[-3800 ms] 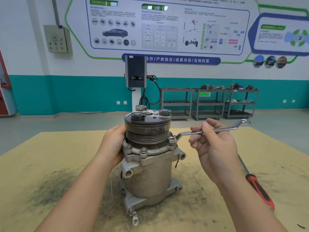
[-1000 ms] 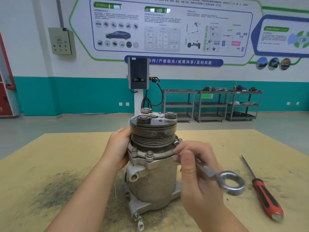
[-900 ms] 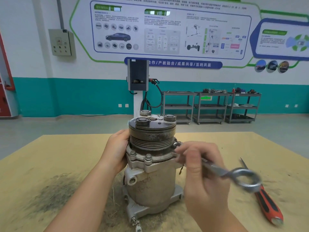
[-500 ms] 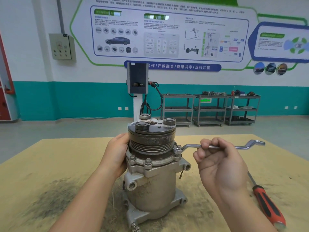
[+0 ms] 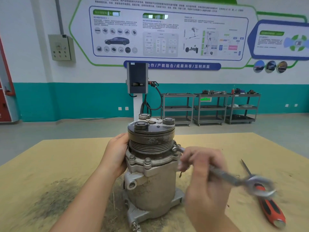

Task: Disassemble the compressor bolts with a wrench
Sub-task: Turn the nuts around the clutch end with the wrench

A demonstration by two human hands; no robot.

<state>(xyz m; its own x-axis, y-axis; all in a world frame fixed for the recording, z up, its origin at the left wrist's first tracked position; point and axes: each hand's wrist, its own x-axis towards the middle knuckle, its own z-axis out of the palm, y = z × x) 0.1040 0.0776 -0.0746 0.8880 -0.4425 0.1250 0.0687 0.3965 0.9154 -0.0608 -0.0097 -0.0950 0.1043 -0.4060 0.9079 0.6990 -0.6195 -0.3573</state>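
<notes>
The left hand (image 5: 117, 154) grips the upright compressor (image 5: 151, 166) on the tabletop (image 5: 58, 158). The right hand (image 5: 203, 174), blurred, holds the wrench (image 5: 232, 179), its far end on a flange bolt (image 5: 174, 149).

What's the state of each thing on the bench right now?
compressor: upright, flange bolts seated
wrench: on the right-side bolt, motion-blurred
left hand: grips the compressor
right hand: grips the wrench
screwdriver: lying flat on the table, untouched
</notes>
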